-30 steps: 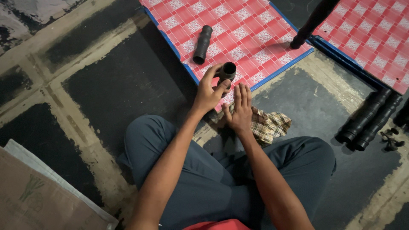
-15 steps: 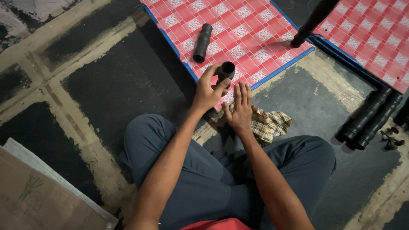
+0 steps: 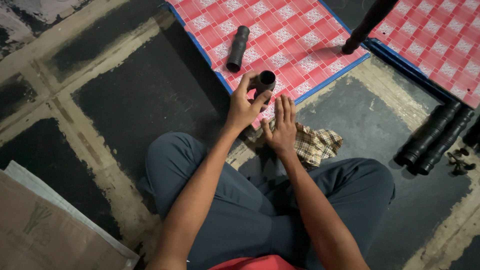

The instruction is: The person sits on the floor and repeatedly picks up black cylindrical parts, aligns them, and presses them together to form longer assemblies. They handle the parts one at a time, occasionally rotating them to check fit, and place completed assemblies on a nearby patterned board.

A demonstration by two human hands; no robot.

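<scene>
A short black tube (image 3: 264, 81) is gripped upright by the left hand (image 3: 243, 107) at the near edge of the red checkered mat (image 3: 295, 35). The right hand (image 3: 281, 127) lies flat, fingers spread, just beside it on a plaid cloth (image 3: 316, 145).

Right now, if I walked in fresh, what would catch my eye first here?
Probably the red patterned mat with its blue edge, bright against the dark floor at the top of the view. At its near edge the left hand grips a short black tube, open end up, while the right hand rests flat beside it over a checked cloth. Another black tube lies on the mat.
</scene>
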